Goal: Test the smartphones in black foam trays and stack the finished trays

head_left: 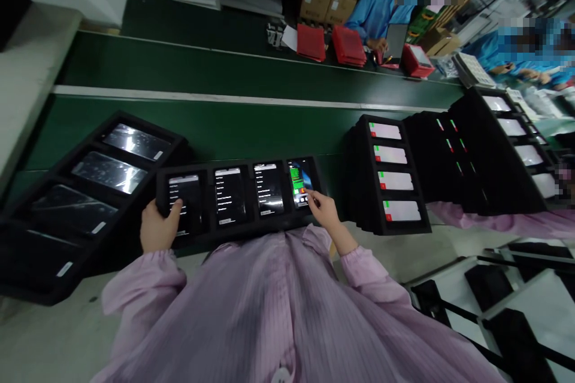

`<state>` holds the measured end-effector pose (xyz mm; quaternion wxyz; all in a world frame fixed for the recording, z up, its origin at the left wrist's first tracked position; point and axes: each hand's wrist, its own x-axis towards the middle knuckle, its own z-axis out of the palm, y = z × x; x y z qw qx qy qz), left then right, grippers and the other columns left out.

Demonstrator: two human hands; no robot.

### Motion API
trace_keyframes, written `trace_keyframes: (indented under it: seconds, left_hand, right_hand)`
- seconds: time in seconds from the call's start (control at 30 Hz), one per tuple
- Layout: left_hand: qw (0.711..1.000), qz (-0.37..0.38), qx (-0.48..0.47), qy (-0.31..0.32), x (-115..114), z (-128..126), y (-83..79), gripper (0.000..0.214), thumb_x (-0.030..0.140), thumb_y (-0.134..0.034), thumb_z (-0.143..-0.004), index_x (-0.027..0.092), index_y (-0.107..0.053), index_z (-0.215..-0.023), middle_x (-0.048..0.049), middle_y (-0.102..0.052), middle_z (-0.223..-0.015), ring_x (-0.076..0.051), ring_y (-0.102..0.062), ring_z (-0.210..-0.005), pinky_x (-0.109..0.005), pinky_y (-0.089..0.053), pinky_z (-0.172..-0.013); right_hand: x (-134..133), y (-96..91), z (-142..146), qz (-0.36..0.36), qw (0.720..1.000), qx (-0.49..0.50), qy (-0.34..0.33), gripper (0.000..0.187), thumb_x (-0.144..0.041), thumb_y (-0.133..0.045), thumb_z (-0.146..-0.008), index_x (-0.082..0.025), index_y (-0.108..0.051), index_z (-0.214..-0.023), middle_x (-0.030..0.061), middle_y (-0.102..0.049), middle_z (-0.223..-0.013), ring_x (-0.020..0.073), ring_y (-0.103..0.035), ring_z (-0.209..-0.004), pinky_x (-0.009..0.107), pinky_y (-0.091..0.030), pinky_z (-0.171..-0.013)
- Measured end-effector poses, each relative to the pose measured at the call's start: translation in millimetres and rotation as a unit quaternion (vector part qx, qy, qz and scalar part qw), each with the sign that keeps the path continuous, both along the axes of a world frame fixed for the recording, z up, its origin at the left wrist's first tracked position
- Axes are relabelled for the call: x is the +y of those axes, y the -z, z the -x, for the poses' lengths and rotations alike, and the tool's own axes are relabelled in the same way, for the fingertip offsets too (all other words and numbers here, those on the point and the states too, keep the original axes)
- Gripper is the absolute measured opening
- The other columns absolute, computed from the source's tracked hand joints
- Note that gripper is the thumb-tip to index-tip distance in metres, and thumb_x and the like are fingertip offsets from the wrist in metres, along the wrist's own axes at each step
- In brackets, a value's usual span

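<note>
3 phones (230, 198) w/ illeg. txt (221, 189), R hand (325, 210) at 4th (297, 172).

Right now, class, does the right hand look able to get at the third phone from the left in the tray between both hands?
Probably yes: the right hand is at the neighbouring phone, and nothing visible covers the third phone.

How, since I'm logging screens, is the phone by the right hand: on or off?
On: the phone displays green and blue areas beside the right hand.
</note>
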<state>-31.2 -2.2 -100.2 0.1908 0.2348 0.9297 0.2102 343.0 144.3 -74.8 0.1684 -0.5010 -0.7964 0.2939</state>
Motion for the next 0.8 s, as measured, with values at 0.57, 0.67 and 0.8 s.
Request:
trace_keyframes:
  seconds: [0.57,0.67,0.8]
  left_hand:
    - [0.996,0.024,-0.062,-0.053,9,-15,-29.6,0.066,0.042,-0.052,-0.09,0.005,-0.05,-0.145,-0.0249,-0.058,-0.138,-0.041,-0.053,-0.136,-0.056,-0.046,-0.109]
    - [0.997,0.018,-0.059,-0.052,8,-13,-26.5,0.066,0.043,-0.053,-0.089,0.007,-0.051,-0.145,-0.0244,-0.059,-0.138,-0.041,-0.055,-0.133,-0.057,-0.047,-0.109]
    - [0.997,0.019,-0.061,-0.053,7,-11,-21.5,0.068,0.045,-0.053,-0.088,0.005,-0.051,-0.144,-0.0262,-0.058,-0.139,-0.042,-0.054,-0.134,-0.056,-0.046,-0.109]
  right_hand:
    - [-14,-2.5,4,-0.009,1.0,0.018,0.017,0.032,-0.031,-0.054,-0.098,-0.02,-0.079,-0.115,0.0045,-0.08,-0.089,0.0134,-0.06,-0.056,0.024,-0.049,-0.06]
    - [-21,-2.2,-1,0.002,1.0,0.02,0.022,0.036,-0.032,-0.052,-0.099,-0.019,-0.079,-0.118,0.0058,-0.08,-0.089,0.0149,-0.063,-0.06,0.025,-0.051,-0.062]
    - [-21,-1.9,0,0.015,0.999,0.011,0.026,0.037,-0.034,-0.051,-0.1,-0.019,-0.079,-0.119,0.0071,-0.08,-0.089,0.0172,-0.064,-0.061,0.027,-0.053,-0.064]
